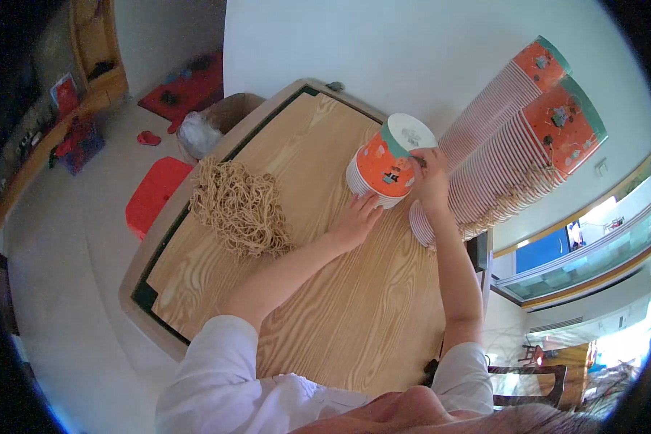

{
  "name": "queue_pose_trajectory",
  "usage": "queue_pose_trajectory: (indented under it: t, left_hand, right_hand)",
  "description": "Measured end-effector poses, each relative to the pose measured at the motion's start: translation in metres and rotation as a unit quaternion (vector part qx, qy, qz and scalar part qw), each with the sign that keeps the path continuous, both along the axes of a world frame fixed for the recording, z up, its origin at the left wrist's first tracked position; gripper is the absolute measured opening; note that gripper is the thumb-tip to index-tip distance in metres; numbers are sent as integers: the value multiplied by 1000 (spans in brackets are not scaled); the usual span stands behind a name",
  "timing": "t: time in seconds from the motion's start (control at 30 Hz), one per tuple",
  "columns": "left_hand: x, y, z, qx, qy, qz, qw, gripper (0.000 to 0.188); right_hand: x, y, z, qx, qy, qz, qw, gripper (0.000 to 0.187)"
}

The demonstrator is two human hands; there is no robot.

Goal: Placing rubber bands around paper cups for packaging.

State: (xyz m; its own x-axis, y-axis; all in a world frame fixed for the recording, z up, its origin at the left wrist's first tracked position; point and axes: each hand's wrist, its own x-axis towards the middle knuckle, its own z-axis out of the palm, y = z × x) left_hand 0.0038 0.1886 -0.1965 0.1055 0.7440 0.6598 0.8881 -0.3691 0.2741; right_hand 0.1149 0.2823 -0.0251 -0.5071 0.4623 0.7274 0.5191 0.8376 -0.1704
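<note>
The left hand (354, 223) lies with fingers loosely spread against the lower side of a short stack of orange paper tubs (385, 168), while the right hand (431, 173) curls at their upper right edge; whether it pinches anything I cannot tell. The upturned tubs stand just ahead of and between both hands on the wooden table (325, 311). Tall tub stacks (499, 145), one draped with tan strands (513, 199), lean just right of the right hand. Left of the left hand sprawls a tangled cord heap (240, 206); past it sits a red stool (155, 194).
</note>
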Motion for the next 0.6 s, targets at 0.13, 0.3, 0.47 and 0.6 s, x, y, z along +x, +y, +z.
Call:
queue_pose_trajectory:
  t: [0.13,0.3,0.47,0.6]
  left_hand:
    - [-1,0,12,-31,46,32,998,33]
    - [4,-6,36,-64,25,45,997,22]
    - [3,2,29,-58,66,49,995,28]
    - [6,8,27,-79,6,60,995,27]
  right_hand:
    - [-3,7,5,-84,-5,30,996,14]
    - [1,9,16,-80,7,52,995,11]
    - [-1,18,34,-33,6,39,999,12]
    - [3,31,68,-64,42,30,997,12]
